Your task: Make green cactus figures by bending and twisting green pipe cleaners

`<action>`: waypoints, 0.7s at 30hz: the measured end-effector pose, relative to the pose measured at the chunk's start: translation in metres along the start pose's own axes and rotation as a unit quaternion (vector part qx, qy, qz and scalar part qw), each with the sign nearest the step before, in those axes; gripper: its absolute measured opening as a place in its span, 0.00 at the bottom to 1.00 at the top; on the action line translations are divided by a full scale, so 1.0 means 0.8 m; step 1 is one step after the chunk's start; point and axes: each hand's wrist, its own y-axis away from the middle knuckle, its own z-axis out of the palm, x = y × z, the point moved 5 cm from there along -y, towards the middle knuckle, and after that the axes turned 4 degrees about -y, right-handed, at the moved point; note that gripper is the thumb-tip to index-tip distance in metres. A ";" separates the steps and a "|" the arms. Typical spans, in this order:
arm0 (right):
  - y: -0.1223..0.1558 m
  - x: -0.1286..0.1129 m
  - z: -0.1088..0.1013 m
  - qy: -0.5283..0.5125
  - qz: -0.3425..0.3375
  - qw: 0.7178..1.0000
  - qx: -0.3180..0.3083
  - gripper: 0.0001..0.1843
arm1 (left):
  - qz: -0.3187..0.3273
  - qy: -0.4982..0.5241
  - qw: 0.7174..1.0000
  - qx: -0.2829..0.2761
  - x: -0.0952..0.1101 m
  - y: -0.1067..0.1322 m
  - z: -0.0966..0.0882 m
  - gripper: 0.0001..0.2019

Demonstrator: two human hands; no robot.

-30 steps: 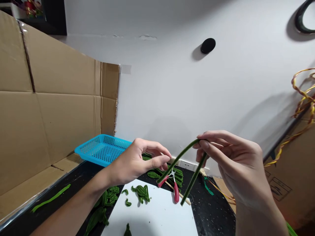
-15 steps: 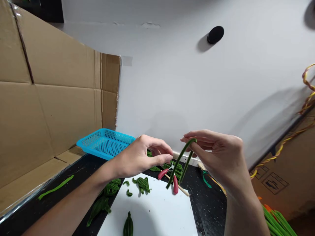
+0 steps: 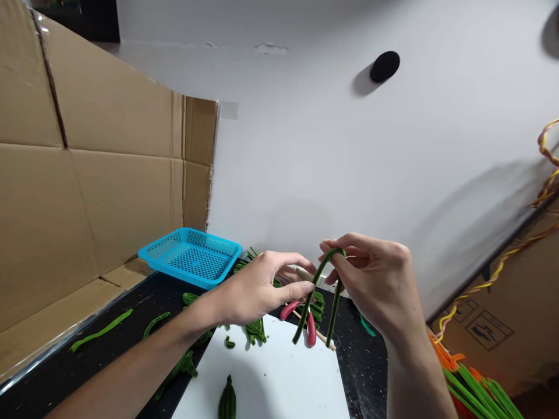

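Note:
A green pipe cleaner (image 3: 335, 311), bent over into an upside-down U, hangs from my right hand (image 3: 374, 276), whose thumb and fingers pinch it at the bend. My left hand (image 3: 266, 288) is beside its left leg, thumb and index finger apart; the thumb tip seems to reach that leg, but contact is unclear. Below them, red-handled pliers (image 3: 311, 329) lie across a thin wooden stick at the top of a white board (image 3: 271, 378). A bundled green pipe-cleaner piece (image 3: 227, 398) rests at the board's near edge, with smaller curled pieces (image 3: 255, 331) farther back.
A blue perforated basket (image 3: 192, 259) stands at the back left near a cardboard wall (image 3: 122, 180). More green pieces (image 3: 102, 330) lie on the black table (image 3: 364, 361). Orange and green pipe cleaners (image 3: 480, 384) are at the lower right, near a twisted yellow cord (image 3: 493, 270).
My left hand has moved right, up to the pipe cleaner. My right hand has shifted slightly left, still pinching the bend, and the hanging legs now spread wider.

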 end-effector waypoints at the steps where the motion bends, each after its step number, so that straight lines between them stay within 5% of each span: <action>1: 0.000 0.000 0.000 0.003 0.000 1.000 0.002 0.06 | -0.004 0.009 1.000 -0.011 0.000 0.000 0.002 0.15; 5: -0.003 0.003 -0.003 0.053 -0.026 0.998 0.009 0.08 | -0.019 0.008 0.999 -0.037 -0.003 -0.002 0.009 0.17; 12: -0.008 0.006 -0.004 0.179 -0.130 0.974 -0.039 0.08 | -0.025 0.003 0.999 0.035 -0.007 -0.005 -0.009 0.16; 21: -0.002 -0.005 -0.005 0.124 -0.179 0.976 -0.029 0.05 | 0.006 -0.065 0.995 0.079 0.005 -0.005 -0.026 0.13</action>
